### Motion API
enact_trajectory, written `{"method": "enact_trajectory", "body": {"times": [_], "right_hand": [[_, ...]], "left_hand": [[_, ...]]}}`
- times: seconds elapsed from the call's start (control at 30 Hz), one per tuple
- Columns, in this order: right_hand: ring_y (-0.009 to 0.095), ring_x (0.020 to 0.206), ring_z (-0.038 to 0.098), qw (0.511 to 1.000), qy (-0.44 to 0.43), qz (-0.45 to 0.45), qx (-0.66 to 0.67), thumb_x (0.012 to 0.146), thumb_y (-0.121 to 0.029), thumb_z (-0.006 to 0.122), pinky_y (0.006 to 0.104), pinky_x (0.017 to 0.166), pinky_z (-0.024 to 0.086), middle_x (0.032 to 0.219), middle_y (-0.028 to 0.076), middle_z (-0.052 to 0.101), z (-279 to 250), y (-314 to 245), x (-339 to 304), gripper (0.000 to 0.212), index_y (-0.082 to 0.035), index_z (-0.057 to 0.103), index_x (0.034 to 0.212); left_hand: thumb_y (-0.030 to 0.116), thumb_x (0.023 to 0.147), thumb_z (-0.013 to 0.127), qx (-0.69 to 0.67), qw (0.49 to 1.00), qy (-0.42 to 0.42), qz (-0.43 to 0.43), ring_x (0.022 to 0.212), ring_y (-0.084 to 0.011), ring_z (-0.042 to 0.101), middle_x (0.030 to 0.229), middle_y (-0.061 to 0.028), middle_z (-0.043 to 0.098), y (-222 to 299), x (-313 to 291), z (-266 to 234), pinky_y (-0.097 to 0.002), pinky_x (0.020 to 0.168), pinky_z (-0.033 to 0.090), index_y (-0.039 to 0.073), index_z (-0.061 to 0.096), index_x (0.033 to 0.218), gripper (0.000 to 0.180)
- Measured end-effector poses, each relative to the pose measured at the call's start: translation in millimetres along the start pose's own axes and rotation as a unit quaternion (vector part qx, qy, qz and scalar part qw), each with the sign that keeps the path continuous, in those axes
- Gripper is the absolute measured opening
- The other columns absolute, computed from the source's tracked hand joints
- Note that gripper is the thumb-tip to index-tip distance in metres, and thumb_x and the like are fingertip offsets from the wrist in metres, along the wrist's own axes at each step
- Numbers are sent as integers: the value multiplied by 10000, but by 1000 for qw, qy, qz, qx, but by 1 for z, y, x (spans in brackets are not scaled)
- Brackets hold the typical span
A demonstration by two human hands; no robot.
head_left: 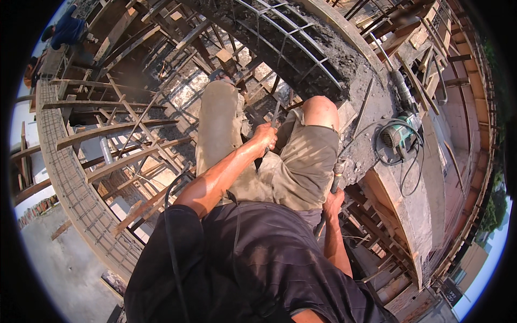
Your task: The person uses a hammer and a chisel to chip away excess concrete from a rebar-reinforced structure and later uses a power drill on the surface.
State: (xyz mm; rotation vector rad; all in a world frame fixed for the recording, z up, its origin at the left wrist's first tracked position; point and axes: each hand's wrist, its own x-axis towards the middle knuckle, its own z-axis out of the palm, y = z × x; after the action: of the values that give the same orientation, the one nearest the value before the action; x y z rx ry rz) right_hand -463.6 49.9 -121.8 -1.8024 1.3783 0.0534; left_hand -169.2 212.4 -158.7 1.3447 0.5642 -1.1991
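My left hand [265, 134] clenches a slim metal bar [276, 113], jutting just beyond its fingers [272, 141]; my right hand [334, 202] grips a tool [338, 171], kind unclear. Farther ahead of them, rebar [291, 34] lies bared; rough concrete [360, 81] seemingly remains.

The left fingers [271, 134] partly hide a thin bar [277, 112], the right fingers [336, 198] cover part of a rod-like tool [338, 170], and a blue-clad person [69, 30] at ten o'clock is too small to make out clearly.
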Motion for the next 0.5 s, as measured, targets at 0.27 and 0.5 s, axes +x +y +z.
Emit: {"method": "enact_trajectory", "body": {"times": [0.27, 0.5], "right_hand": [[121, 703, 541, 999, 1, -18, 28, 771, -334, 742, 351, 669, 484, 736, 85, 674, 0, -6, -2, 408, 58, 672, 861], [120, 675, 517, 1000, 12, -14, -13, 767, -355, 743, 361, 629, 472, 679, 86, 637, -1, -3, 1, 436, 68, 641, 795]], "left_hand": [[115, 993, 450, 108, 984, 37, 134, 447, -75, 328, 628, 44, 426, 41, 12, 13, -263, 365, 313, 187, 269, 1562, 601], [109, 994, 476, 4, 998, -30, 64, 464, -74, 326, 633, 32, 408, 41, 10, 1, -250, 372, 297, 174, 228, 1568, 629]]}}
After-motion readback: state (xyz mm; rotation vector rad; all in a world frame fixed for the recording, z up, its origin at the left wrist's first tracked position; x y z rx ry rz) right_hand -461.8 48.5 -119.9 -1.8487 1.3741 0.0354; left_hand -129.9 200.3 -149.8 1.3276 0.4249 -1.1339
